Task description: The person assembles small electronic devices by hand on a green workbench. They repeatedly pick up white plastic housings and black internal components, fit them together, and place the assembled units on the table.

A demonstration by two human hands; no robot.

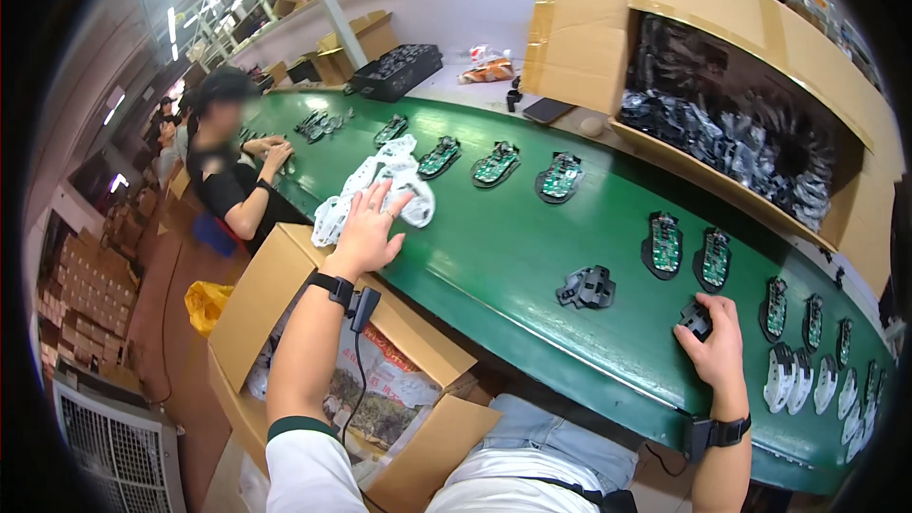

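**Left hand (367,231) at white shells (416,199); right hand (716,342) on dark part (696,318)**

Desk (489,271): green, long, running upper left to lower right. Bare stretch between white shells and dark cluster (587,288); near edge just on the body side of both hands.

Carton (249,294): open, beyond the desk's near edge, below the left hand.

White shells: jumbled pile, no common long axis, at and just beyond the left fingertips; left hand far nearer. Left fingers spread apart, overlapping the pile; contact cannot be told.

Circuit-board base (712,259): just beyond the right hand, long axis pointing away from the body.

Dark cluster: left of the right hand, apart from it.

Dark part: clamped between right thumb and fingers.
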